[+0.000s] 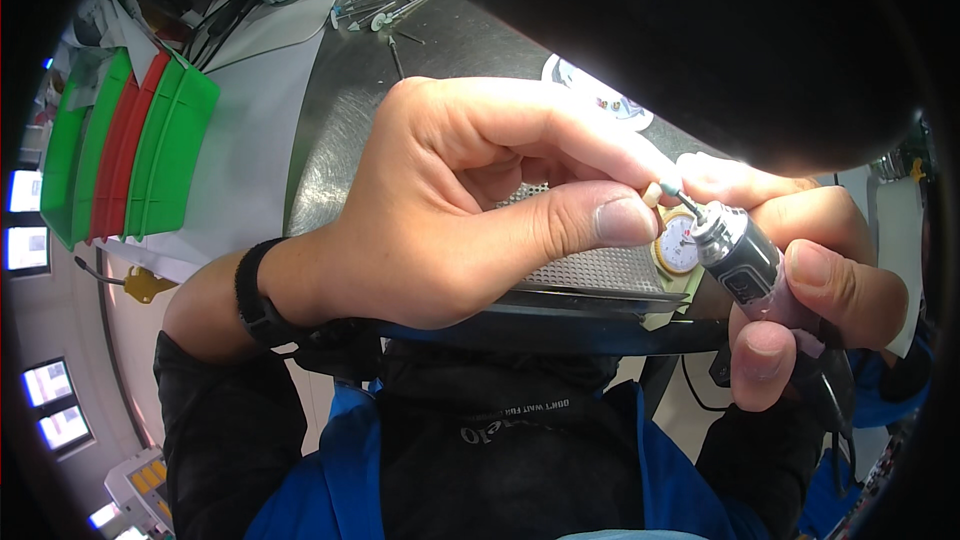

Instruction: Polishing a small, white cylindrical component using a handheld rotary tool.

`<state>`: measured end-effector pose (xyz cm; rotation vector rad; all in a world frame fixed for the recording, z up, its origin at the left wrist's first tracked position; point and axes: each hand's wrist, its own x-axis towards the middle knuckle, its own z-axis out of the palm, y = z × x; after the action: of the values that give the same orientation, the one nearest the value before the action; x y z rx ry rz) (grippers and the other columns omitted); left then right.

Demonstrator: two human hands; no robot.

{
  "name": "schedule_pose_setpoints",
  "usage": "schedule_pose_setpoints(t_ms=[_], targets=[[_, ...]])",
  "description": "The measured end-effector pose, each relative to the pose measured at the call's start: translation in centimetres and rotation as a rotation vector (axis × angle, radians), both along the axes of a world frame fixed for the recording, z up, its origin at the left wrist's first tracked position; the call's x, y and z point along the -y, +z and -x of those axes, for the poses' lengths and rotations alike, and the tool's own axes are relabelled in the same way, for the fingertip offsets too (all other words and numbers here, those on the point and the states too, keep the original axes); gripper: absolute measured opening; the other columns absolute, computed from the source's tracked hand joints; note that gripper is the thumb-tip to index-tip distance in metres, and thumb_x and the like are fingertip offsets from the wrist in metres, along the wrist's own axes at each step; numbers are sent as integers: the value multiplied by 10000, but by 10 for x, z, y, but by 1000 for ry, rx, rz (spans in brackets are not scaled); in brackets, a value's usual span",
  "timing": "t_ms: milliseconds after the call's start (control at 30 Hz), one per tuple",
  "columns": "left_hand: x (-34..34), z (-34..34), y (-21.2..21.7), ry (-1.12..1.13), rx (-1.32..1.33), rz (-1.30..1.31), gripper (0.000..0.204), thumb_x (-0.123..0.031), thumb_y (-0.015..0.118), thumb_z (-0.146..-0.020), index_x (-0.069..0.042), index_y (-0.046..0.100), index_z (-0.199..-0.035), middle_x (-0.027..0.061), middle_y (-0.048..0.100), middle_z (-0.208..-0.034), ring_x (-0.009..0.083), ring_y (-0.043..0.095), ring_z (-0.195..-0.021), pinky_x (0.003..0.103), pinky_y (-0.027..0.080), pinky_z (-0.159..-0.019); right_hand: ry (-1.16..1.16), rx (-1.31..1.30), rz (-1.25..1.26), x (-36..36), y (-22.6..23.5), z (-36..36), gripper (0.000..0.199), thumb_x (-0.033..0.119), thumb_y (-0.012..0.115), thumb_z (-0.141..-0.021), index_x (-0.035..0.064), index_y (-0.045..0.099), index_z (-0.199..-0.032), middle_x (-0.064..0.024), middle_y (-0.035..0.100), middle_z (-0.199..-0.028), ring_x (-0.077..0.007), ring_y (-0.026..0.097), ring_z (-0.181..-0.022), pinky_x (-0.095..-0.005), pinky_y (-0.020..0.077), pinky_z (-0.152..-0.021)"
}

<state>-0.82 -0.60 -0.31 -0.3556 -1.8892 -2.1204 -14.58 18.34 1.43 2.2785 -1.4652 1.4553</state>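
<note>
My left hand [470, 210], a dark band round its wrist, pinches a small cream-coloured dental crown [652, 195] between thumb and forefinger. My right hand [840, 275] grips a black and silver rotary handpiece [742, 265], its lower body wrapped in something pinkish. From the handpiece's metal nose a thin shank carries a grey-green polishing tip [672, 186], which meets or nearly meets the crown. Whether the tip spins cannot be told. Just below the crown lies a round white dial gauge [678, 253] with a yellowish rim. My left hand partly covers a perforated metal tray [600, 270].
Several loose burs [380, 15] lie at the back of the metal worktop [335, 155]. Behind my left hand is a white disc [630, 118] with small pieces on it. Stacked green and red trays [170, 150] stand at left. A large dark shape [700, 30] blocks the upper right.
</note>
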Motion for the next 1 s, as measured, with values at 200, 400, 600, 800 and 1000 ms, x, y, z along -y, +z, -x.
schedule_pose_setpoints(t_ms=[200, 400, 600, 800, 1000], targets=[[0, 0, -1, 17, 7, -1, 177, 41, 656, -844, 3, 621, -1013, 173, 690, -991, 192, 674, -925, 323, 533, -856, -39, 33, -33, -2, 2, -5, 357, 248, 554, -927, 28, 417, -1172, -200, 533, -845, -375, 650, -842, -438, 585, -744], [0, 0, 0, 19, -15, 6, 162, 41, 648, -849, 18, 631, -1008, 167, 690, -982, 193, 674, -926, 319, 532, -855, -22, -15, 11, 0, 0, -3, 379, 241, 569, -930, 17, 408, -1190, -191, 535, -856, -355, 653, -833, -429, 582, -754], [-3, 1, 1, -17, 84, -80, 157, -11, 646, -870, 27, 636, -1022, 165, 694, -973, 188, 676, -916, 317, 531, -850, -23, 101, -83, -7, 7, -4, 395, 209, 565, -936, 9, 396, -1231, -205, 537, -884, -362, 650, -860, -446, 576, -774], [-3, 0, 3, -16, 98, -78, 163, -45, 649, -875, 28, 635, -1020, 163, 703, -935, 182, 683, -892, 303, 531, -830, 6, 115, -112, -8, 8, -3, 402, 193, 560, -938, 6, 391, -1252, -220, 541, -903, -377, 644, -895, -467, 574, -776], [-3, 0, 3, -20, 113, -102, 162, -43, 644, -875, 35, 632, -1016, 166, 704, -919, 177, 684, -876, 293, 530, -822, -18, 83, -125, -8, 11, -2, 375, 180, 554, -936, 7, 402, -1231, -220, 543, -895, -373, 646, -875, -471, 575, -773]])
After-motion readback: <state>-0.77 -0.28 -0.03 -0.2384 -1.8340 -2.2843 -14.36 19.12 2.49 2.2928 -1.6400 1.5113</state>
